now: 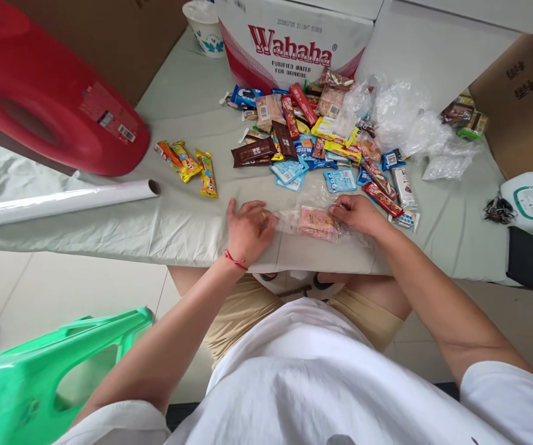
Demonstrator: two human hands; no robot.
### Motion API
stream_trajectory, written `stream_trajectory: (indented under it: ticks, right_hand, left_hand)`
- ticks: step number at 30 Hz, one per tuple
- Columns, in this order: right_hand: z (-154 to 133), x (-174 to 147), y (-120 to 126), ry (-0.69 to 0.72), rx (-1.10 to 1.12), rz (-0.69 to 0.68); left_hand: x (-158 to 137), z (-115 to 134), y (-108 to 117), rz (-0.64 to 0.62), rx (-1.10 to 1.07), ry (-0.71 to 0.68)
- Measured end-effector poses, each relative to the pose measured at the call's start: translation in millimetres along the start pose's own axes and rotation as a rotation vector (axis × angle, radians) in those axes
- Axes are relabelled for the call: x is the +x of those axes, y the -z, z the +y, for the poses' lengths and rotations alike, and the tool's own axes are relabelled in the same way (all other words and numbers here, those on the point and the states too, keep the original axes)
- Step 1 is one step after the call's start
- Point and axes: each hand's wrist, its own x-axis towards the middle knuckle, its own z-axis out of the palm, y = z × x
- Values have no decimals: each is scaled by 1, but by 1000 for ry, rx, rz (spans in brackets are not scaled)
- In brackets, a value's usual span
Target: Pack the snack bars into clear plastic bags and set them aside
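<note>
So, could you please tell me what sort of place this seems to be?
Perhaps a makeshift indoor work area: wrapped snacks are heaped before a Wahaha water carton, and a green plastic stool stands on the tiled floor.

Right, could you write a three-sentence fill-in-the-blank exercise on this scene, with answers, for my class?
1. The packet between the left hand and right hand is mostly coloured ____.
2. The large red word on the carton is ____.
3. The long roll lies on the picture's ____ side.

Missing words: pink; Wahaha; left.
</note>
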Motion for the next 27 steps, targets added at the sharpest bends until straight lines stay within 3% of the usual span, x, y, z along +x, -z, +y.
stream_trajectory:
  ticks: [4, 8, 11, 13, 16, 21, 24, 27]
  right_hand:
    - [11, -4, 12, -5, -10, 21]
    - [9, -6, 29, -55, -377, 63]
    - [-5, 3, 35, 55, -504, 119]
    - [-17, 18, 31, 200, -511, 149]
    - [-32, 49, 15, 369, -463, 39]
    - [-46, 92, -5, 430, -239, -190]
    - [-54, 92, 0, 439, -145, -174]
    - [-66, 67, 5, 487, -208, -67]
  left_hand:
    - [10, -1, -4, 40, 83, 191]
    - [19, 0, -8, 66, 133, 316]
    - [20, -1, -10, 106, 104, 376]
    - [18, -3, -11, 106, 51, 358]
    - [18, -5, -13, 71, -75, 249]
    - [29, 0, -17, 15, -281, 207]
    - [40, 7, -18, -22, -247, 252]
    - [46, 13, -17, -77, -92, 260]
